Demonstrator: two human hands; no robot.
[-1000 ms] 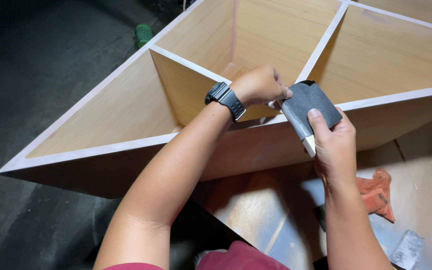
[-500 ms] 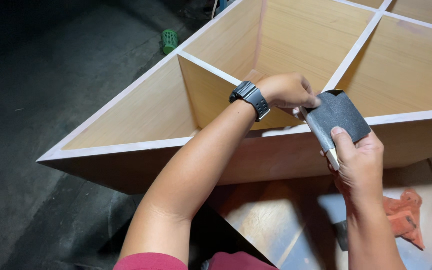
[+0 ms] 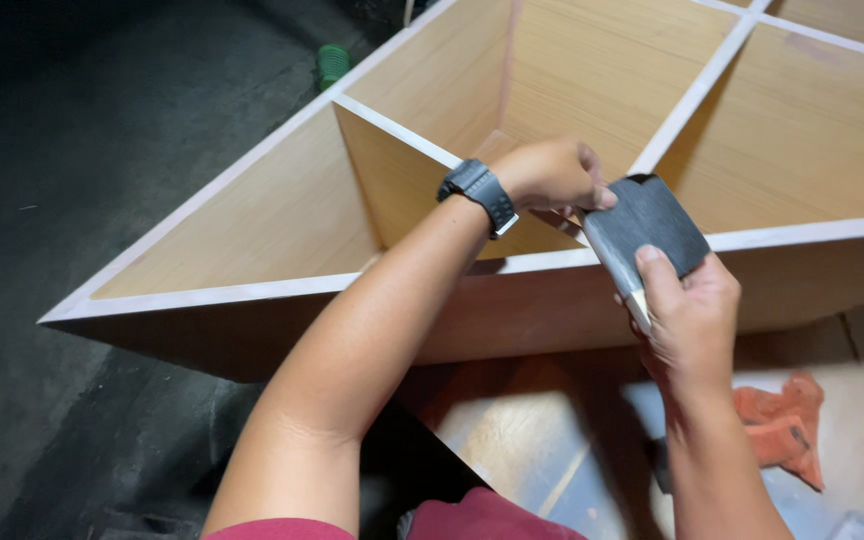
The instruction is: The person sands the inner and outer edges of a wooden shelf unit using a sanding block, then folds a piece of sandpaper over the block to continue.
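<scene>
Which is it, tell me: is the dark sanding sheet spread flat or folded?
Folded. The dark sanding sheet wraps around a pale block whose edge shows below the right hand's thumb; the left hand pinches its upper corner.

A wooden shelf unit (image 3: 592, 110) fills the upper right of the frame, its panels smooth, pale veneer with a fine grain and its edges (image 3: 252, 295) banded in matt white. At centre right, a dark grey, matt, gritty sheet wrapped over a pale block (image 3: 644, 232) looks like sandpaper. A matt black plastic wristwatch (image 3: 480, 190) sits at centre. An orange cloth (image 3: 782, 425) lies crumpled at lower right; the floor (image 3: 72, 150) at left is rough and dark.
</scene>
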